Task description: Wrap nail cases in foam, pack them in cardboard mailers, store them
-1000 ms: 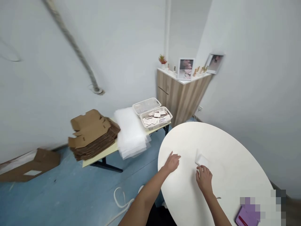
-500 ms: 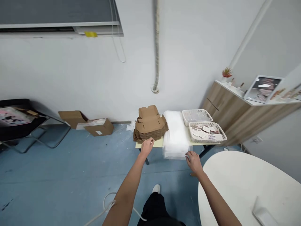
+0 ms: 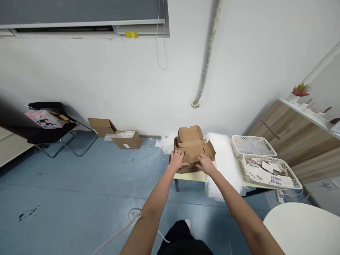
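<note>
A stack of flattened brown cardboard mailer boxes lies on the pale yellow table against the wall. Over the front left part of the top box, my left hand has its fingers on the board and its thumb at the front edge. My right hand grips the same edge farther right, fingers on top. Whether the top box is lifted off the stack I cannot tell. Just right of the boxes, a pile of white translucent sheets hangs over the table's front edge.
Two white plastic baskets, one with clear packs and one with cards and packets, stand on the table's right. A round white table is at lower right. On the floor left are open cartons and a black chair.
The view has swung left. My right hand has moved from the white sheets to the cardboard stack, and my left hand has come up onto the top box.
</note>
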`<state>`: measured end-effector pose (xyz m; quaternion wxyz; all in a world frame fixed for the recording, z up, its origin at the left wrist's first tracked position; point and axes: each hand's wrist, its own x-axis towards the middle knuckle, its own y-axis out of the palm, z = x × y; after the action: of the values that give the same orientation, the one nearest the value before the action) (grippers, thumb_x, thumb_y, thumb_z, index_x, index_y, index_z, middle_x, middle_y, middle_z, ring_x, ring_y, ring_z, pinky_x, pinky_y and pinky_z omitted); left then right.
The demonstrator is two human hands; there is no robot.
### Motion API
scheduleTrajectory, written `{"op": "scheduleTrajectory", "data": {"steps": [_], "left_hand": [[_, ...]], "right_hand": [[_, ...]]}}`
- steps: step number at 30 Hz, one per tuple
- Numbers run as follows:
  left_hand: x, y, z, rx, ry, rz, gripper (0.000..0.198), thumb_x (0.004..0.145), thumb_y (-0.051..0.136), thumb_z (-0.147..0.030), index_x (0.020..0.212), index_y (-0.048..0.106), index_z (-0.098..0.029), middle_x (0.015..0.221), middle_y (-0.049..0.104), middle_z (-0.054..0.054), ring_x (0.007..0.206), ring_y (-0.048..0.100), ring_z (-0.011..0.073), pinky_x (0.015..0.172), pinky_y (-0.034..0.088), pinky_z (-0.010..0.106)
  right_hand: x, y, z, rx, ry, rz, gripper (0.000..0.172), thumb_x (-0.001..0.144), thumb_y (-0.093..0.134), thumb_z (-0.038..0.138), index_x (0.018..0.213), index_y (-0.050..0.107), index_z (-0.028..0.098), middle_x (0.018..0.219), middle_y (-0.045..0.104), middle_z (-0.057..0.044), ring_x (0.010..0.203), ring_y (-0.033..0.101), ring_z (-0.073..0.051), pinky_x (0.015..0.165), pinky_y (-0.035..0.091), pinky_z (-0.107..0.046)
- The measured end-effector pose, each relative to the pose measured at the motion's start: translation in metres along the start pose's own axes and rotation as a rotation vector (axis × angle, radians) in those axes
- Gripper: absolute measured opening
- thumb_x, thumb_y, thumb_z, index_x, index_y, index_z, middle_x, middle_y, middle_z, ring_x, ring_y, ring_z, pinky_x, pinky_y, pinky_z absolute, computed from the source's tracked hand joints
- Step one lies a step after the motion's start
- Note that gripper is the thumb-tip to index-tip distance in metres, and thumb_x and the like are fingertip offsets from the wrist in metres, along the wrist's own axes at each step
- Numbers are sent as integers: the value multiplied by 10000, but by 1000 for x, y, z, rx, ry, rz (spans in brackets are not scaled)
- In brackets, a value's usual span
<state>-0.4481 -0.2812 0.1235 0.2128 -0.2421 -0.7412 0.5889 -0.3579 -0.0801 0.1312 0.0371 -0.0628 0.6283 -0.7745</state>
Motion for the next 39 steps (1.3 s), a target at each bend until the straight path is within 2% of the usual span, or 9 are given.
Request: {"op": "scheduleTrajectory", "data": {"steps": [7,13,16,19,22,24,29,33,39], "left_hand": [[34,-15,13,-158,-89,330,478,687,659,-697,779,677,-228,982,634,77,1091,480,335,952,350,506],[46,-18,19,-254,-158,341,353,646,754,-573,768,704,-246,931,670,43,1079,506,314,969,364,477],[37,-10,15,-255,-167,216,270,780,662,-502,816,693,-236,1001,654,57,1104,507,293,1038,305,540],[18,5,7,-204,-161,-86,335,800,664,-441,1071,644,-246,1218,578,99,1213,467,315,1104,168,636],[-3,22,0,-145,-161,-306,704,812,649,-445,1424,377,-227,1517,309,173,1424,213,370,1117,107,665],[-12,31,-3,-154,-206,-403,848,843,595,-478,1518,161,-206,1577,173,194,1461,109,369,1121,107,660],[-18,41,-9,-286,-392,-525,1008,846,559,-518,1524,-101,-171,1579,120,242,1451,162,389,1110,164,665],[-11,30,-20,-331,-389,-538,930,849,569,-390,1532,-24,-176,1576,144,231,1456,138,390,1117,159,663],[5,-6,-76,-533,-44,-607,713,881,487,-258,1515,169,-186,1553,256,153,1461,182,297,1181,194,517]], "right_hand": [[42,-12,-20,157,146,224,337,701,795,378,955,652,210,1012,637,-41,984,583,-207,788,419,-282],[65,-18,-35,284,189,371,257,703,774,388,903,712,237,986,697,-4,893,621,-176,727,443,-237],[72,-18,-35,195,174,381,163,750,723,353,872,720,244,902,712,10,812,629,-163,685,437,-233],[74,-17,-30,57,133,331,109,734,715,239,841,709,220,900,714,-16,811,631,-173,669,419,-236],[73,-17,-23,35,99,307,116,740,681,160,850,683,200,921,708,-39,844,631,-182,684,408,-240],[71,-22,-20,19,60,282,112,777,650,162,883,655,197,923,704,-43,852,632,-188,685,404,-244],[60,-56,-12,-95,-3,71,134,934,493,222,1051,538,174,850,684,-66,762,620,-190,648,390,-256],[44,-93,-9,-199,-58,-156,174,977,367,153,1009,537,169,836,662,-80,790,601,-193,676,406,-271],[-22,-139,-28,-200,-78,-470,264,976,368,101,1117,571,193,1029,672,-83,973,608,-175,880,452,-309]]}}
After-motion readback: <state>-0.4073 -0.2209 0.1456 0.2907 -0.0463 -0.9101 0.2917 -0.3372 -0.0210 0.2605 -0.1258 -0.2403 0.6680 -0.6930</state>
